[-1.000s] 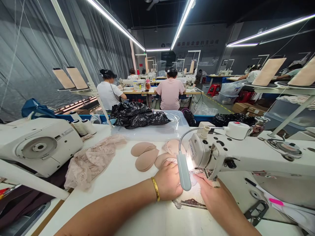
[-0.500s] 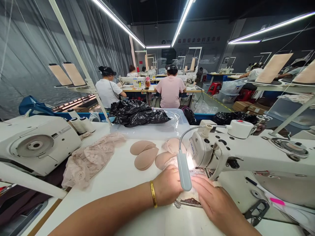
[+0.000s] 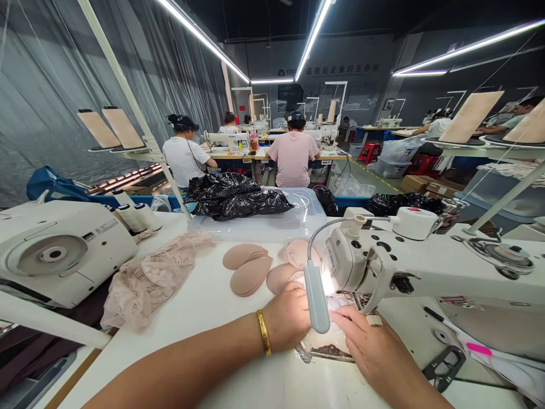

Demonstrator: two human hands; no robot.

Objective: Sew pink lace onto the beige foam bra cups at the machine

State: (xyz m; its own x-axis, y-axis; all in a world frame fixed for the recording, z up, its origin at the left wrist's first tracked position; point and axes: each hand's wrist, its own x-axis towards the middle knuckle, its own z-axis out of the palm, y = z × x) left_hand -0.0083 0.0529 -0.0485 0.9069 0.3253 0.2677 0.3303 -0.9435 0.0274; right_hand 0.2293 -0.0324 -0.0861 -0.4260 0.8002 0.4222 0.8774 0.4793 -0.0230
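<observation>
My left hand (image 3: 287, 319), with a gold bangle at the wrist, is curled over pale lace fabric (image 3: 296, 276) beside the sewing machine's needle area. The grey lamp head (image 3: 318, 301) hides its fingertips. My right hand (image 3: 377, 341) lies on the other side, its fingers bent together and fingertips pinching the near edge of the whitish fabric (image 3: 336, 305). The sewing machine (image 3: 353, 261) stands just beyond both hands, and its needle is hidden. Left of the work lie stacked beige teardrop bra cups (image 3: 251, 275) and a lace-covered cup (image 3: 300, 252).
A heap of beige lace (image 3: 157, 278) lies on the left of the white table. A second machine (image 3: 63, 250) and thread cones (image 3: 142, 217) stand there too. Black plastic bags (image 3: 238, 199) rest on a clear bin behind. Black thread snips (image 3: 445, 366) lie at right.
My right hand's fingers have drawn back and bent, showing more of the whitish fabric. My left hand stays nearly in place. The whole view has shifted slightly.
</observation>
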